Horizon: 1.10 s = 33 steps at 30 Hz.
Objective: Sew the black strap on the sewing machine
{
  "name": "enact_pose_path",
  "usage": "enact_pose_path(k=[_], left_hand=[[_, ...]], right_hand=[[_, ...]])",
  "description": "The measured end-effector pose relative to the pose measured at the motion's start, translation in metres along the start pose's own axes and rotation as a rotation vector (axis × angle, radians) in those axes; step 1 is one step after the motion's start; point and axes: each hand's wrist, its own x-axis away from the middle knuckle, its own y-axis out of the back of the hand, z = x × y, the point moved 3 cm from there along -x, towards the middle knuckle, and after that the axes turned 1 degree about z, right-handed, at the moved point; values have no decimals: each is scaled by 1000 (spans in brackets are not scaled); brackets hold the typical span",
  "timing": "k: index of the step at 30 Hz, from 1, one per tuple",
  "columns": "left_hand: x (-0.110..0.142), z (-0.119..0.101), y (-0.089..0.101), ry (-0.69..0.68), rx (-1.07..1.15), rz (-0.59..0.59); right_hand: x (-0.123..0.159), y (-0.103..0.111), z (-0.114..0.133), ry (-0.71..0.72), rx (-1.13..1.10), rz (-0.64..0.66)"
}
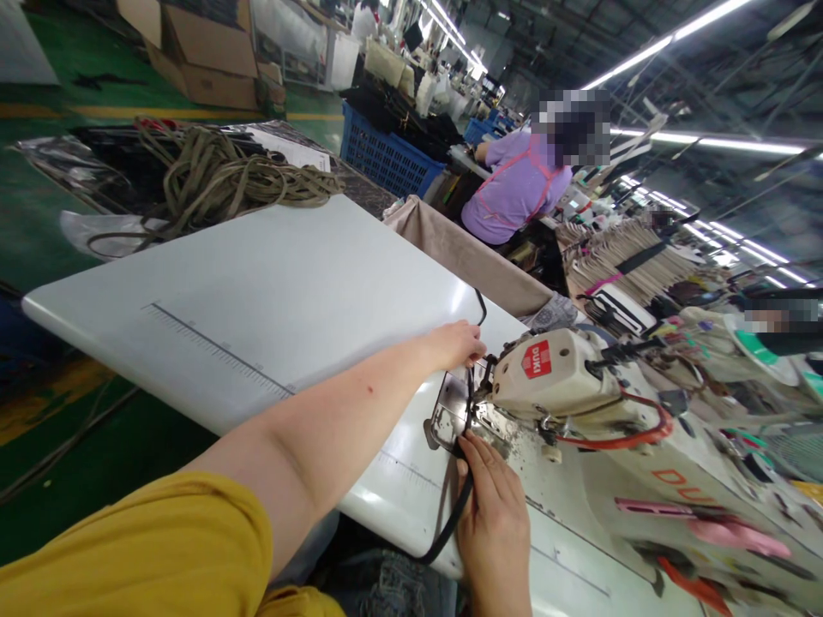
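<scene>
One narrow black strip [453,523] runs right across the metal needle plate [448,407], tucked in by the nose of the DUKI sewing machine [553,377]! Past the needle area, the left hand [458,344] has its fingers bunched narrow on the strip, forearm stretched over the white tabletop [270,266], probably to steady the far stretch. On the near side, the right hand [496,501] pinches the strip between thumb and fingers just beside the plate, likely keeping it lined up; the slack curves to the table's near edge, which seems to spare it any tug. And over at the far edge, olive webbing [225,176] lies heaped, perhaps parked within reach.
</scene>
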Motion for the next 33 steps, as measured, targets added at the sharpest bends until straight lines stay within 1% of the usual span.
enact_pose_path(k=[8,11,16,20,28,33], left_hand=[[-3,6,-1,125,-28,-71],[-1,6,2,191,-36,-131],[3,9,9,265,10,-183],[6,13,15,323,55,-273],[10,27,26,421,261,-429],[14,37,30,478,313,-549]], right_hand=[[1,0,0,-13,5,-6],[1,0,0,-14,9,-3],[2,-1,1,-32,13,11],[2,0,2,-52,-1,6],[0,3,5,-82,-34,4],[0,3,5,-87,-27,17]])
